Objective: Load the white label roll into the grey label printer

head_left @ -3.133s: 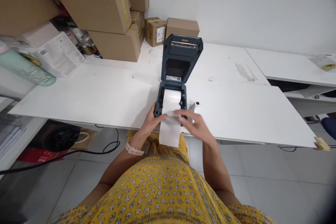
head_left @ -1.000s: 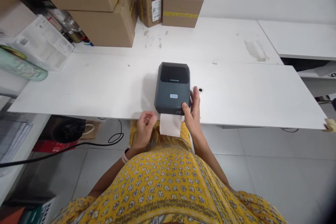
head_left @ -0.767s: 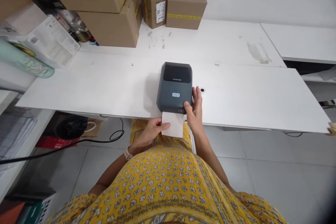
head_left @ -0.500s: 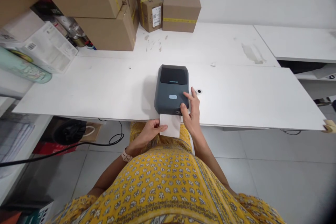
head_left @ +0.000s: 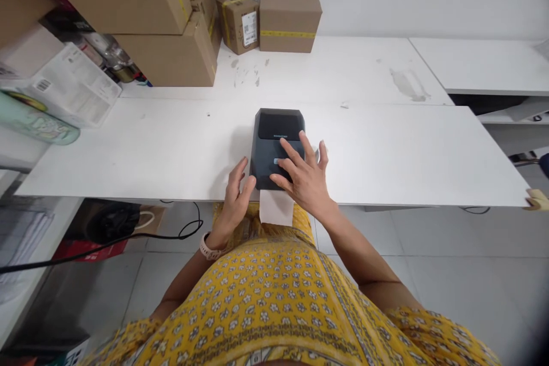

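A dark blue-grey label printer stands at the front edge of the white table, with a strip of white paper hanging from its front over the edge. Spread above the printer's top is my right hand, one fingertip at the small light button. My left hand is beside the printer's left front corner, fingers apart and holding nothing. A small white roll to the right of the printer is mostly hidden behind my right fingers.
Cardboard boxes are stacked at the back left, with two smaller taped ones, including a long box, by the wall. A mint-green bottle and a white carton are at the far left. A black cable runs below the table.
My left hand has let go of the paper strip and moved up beside the printer. My right hand has shifted left from the printer's right side onto its top, over the button.
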Available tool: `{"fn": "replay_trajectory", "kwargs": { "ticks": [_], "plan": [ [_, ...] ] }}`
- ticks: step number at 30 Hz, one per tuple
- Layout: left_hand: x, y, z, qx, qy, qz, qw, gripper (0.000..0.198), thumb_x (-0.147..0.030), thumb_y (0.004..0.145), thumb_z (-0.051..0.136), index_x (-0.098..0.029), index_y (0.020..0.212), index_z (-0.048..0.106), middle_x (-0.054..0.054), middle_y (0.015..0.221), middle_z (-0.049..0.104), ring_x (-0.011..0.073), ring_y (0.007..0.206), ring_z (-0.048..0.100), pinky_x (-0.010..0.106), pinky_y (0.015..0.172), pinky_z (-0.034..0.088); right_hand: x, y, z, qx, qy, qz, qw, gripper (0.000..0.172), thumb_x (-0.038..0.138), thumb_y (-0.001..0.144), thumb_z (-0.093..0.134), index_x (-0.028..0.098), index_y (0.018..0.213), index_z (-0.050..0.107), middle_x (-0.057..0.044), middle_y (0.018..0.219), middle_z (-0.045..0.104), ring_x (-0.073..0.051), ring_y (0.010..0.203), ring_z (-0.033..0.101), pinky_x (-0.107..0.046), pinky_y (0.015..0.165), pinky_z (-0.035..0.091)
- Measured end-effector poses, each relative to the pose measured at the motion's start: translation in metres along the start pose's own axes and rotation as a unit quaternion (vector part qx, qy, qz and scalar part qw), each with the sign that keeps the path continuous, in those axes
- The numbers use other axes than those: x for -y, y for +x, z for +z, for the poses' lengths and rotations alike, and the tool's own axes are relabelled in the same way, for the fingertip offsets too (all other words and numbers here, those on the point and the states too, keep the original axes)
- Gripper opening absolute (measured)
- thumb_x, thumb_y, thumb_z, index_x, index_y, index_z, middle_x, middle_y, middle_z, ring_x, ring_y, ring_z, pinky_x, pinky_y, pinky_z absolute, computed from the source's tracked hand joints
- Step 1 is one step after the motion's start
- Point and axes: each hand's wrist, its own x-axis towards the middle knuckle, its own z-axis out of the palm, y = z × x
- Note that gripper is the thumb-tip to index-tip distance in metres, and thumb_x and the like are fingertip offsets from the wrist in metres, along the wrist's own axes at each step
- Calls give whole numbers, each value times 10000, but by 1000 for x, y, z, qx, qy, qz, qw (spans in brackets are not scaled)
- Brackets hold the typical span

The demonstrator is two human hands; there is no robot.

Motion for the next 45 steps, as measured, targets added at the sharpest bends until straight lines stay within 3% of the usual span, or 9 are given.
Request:
{"fn": "replay_trajectory", "kwargs": {
  "ticks": [6,10,17,21,31,35,39,42,45],
  "plan": [
    [2,2,13,-5,-47,-18,999,624,-569,975,472,-334,1545,376,28,1662,315,275,1532,294,456,1259,296,1,-20,5,-3,53,51,997,420,572,1001,424,298,1270,592,-22,1612,420,-335,1566,188,-663,1238,124],
    [9,3,13,-9,-47,-31,998,625,-589,985,424,-335,1553,363,15,1673,289,258,1547,262,455,1270,275,0,-47,11,-42,146,139,979,569,534,1030,332,278,1538,307,-70,1699,201,-291,1586,113,-585,1229,264],
    [12,3,22,-37,1,51,998,615,-577,1011,351,-310,1565,349,15,1686,249,226,1578,148,451,1310,115,1,-60,23,-35,259,195,945,604,554,1044,208,359,1608,110,-37,1699,202,-267,1586,127,-616,1246,225],
    [11,4,24,-46,23,77,996,623,-587,1011,331,-289,1558,369,41,1673,282,233,1582,128,480,1303,130,2,-59,21,-39,290,194,936,603,578,1038,206,391,1605,121,-17,1696,221,-268,1576,179,-622,1252,212],
    [-7,6,22,-65,-34,37,997,592,-605,1003,334,-313,1498,475,1,1651,337,216,1570,177,428,1300,185,5,-50,9,-67,370,212,902,628,647,1010,236,385,1581,252,-14,1692,241,-285,1571,203,-617,1255,207],
    [-18,24,15,-78,-58,67,993,616,-626,999,306,-274,1443,548,30,1632,377,234,1546,265,430,1275,248,-5,-29,-3,-99,342,174,918,651,667,1004,172,369,1568,301,-22,1659,322,-301,1553,252,-628,1246,210],
    [-34,62,7,-79,-76,125,986,640,-622,1012,227,-259,1387,598,35,1502,561,234,1486,396,444,1249,293,-20,17,-21,-111,259,110,953,713,707,982,85,373,1609,142,-43,1652,313,-312,1539,276,-611,1230,248],
    [-37,92,3,-88,-58,136,985,565,-580,1004,330,-234,1345,619,54,1431,621,244,1397,509,454,1175,390,-33,64,-31,-129,188,65,971,702,684,991,46,374,1612,-57,-65,1659,246,-298,1541,271,-588,1199,313],
    [-25,109,2,-101,-14,91,991,469,-480,945,490,-200,1286,648,92,1298,693,231,1225,626,401,1057,485,-50,111,-32,-166,163,49,971,660,646,1007,22,384,1599,-111,-74,1634,268,-257,1526,313,-521,1180,370]
  ]
}}
